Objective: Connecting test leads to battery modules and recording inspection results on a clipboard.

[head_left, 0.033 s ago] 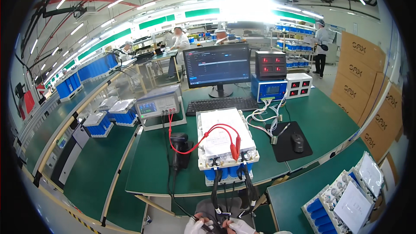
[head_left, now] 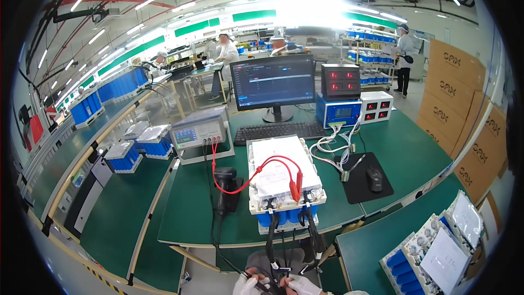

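Observation:
A battery pack with blue cells and white end frames stands at the table's front edge, a white sheet in a clear bag over its top. Red test leads cross the bag. Black cables hang from the pack's front toward my hands. Both hands wear white gloves with bare fingertips and are low in the picture, below the pack. My left hand pinches a thin black cable. My right hand is closed on a thin black cable beside it; the exact ends are too small to make out.
Behind the pack are a keyboard, a monitor and a bench meter. A handheld scanner stands left of it, a mouse right. More battery packs lie at lower right. Co-workers stand farther back.

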A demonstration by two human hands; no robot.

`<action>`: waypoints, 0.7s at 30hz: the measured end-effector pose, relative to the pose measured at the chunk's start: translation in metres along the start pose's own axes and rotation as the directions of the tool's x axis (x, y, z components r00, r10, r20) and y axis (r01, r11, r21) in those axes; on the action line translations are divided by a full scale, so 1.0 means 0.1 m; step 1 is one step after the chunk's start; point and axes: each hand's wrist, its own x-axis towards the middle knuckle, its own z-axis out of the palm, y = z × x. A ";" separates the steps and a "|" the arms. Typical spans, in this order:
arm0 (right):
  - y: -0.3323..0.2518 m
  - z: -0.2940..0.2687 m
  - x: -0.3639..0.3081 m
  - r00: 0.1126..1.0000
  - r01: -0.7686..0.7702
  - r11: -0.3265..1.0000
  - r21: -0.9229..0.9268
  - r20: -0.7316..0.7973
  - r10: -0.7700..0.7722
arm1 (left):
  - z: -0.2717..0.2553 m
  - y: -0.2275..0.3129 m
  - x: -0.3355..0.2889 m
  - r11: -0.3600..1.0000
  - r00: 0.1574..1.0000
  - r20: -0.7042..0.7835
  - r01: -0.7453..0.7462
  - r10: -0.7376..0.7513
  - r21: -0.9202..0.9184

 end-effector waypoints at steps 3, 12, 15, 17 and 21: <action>-0.02 -0.08 0.00 0.998 -0.023 1.000 0.017 0.058 0.022 | 0.01 -0.03 0.05 1.000 0.998 0.056 -0.007 0.008 -0.023; 0.35 -0.24 0.10 0.990 0.036 0.875 -0.484 0.138 0.035 | -0.23 -0.07 0.11 0.997 1.000 0.021 -0.014 0.013 0.070; 0.34 -0.22 0.11 1.000 0.003 0.867 -0.498 -0.018 -0.014 | -0.22 -0.04 0.07 0.997 0.999 -0.043 0.026 -0.023 0.076; 0.29 -0.20 0.14 0.991 -0.088 0.937 -0.337 -0.123 0.048 | -0.19 -0.03 0.06 0.996 1.000 -0.012 0.021 -0.020 0.085; 0.21 -0.16 0.15 0.986 -0.029 0.989 -0.142 -0.168 0.005 | -0.18 -0.05 0.08 0.993 0.999 -0.045 0.031 -0.026 0.114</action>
